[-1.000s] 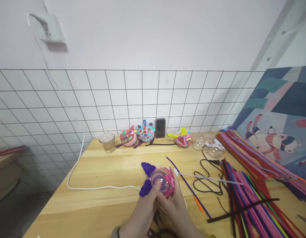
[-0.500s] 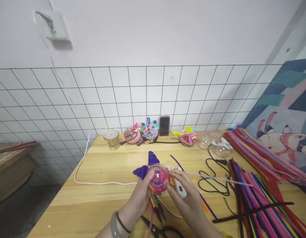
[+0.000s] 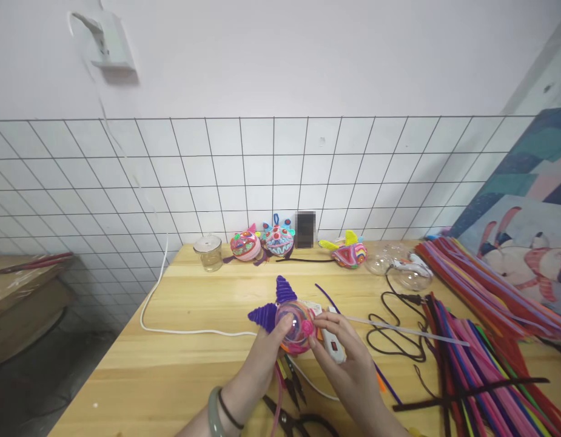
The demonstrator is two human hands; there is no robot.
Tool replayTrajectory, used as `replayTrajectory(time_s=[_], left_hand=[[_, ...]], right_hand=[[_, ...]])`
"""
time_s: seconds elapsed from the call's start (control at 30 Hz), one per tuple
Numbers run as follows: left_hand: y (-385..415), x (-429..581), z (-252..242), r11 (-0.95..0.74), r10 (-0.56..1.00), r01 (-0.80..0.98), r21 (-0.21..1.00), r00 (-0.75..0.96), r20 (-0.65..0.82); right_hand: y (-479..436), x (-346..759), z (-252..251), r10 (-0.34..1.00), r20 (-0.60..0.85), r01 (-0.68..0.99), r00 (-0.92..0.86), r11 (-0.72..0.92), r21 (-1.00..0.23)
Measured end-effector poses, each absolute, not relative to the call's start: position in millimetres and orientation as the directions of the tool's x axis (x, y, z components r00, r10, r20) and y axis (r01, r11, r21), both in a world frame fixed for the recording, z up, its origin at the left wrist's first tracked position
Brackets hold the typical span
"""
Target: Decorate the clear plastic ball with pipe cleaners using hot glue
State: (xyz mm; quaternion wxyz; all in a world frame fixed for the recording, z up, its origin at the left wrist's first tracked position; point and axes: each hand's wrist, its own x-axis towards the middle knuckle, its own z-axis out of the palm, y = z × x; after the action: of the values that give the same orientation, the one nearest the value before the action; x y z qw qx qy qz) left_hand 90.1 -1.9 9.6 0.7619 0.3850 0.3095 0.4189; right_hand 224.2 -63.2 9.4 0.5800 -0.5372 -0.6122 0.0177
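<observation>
1. Gripping the purple-finned ball (image 3: 295, 325), our left hand (image 3: 258, 359) lays a thumb over its clear front.
2. Our right hand (image 3: 349, 363) pinches narrowly at the ball's pink side.
3. It is between them, well in from the left edge of the counter (image 3: 171, 373).

left hand (image 3: 262, 355) half-curled, thumb (image 3: 282, 329) uppermost — right hand (image 3: 346, 352) just beside it, fingers (image 3: 332, 319) bent toward the left

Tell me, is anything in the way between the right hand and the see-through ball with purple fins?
No, nothing visible. The right hand reaches up to the pink coil on the clear plastic ball, which the left hand holds. The white power strip lies behind the right hand, not between them.
</observation>
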Motion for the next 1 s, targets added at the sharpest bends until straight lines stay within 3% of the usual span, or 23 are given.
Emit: replayTrajectory(time_s=[1.0], left_hand=[[-4.4,92.7,1.3,0.279,0.911,-0.433,0.857,0.403,-0.093]], right_hand=[[-64.1,219.1,4.9,0.686,0.646,0.589,0.335,0.382,-0.712]])
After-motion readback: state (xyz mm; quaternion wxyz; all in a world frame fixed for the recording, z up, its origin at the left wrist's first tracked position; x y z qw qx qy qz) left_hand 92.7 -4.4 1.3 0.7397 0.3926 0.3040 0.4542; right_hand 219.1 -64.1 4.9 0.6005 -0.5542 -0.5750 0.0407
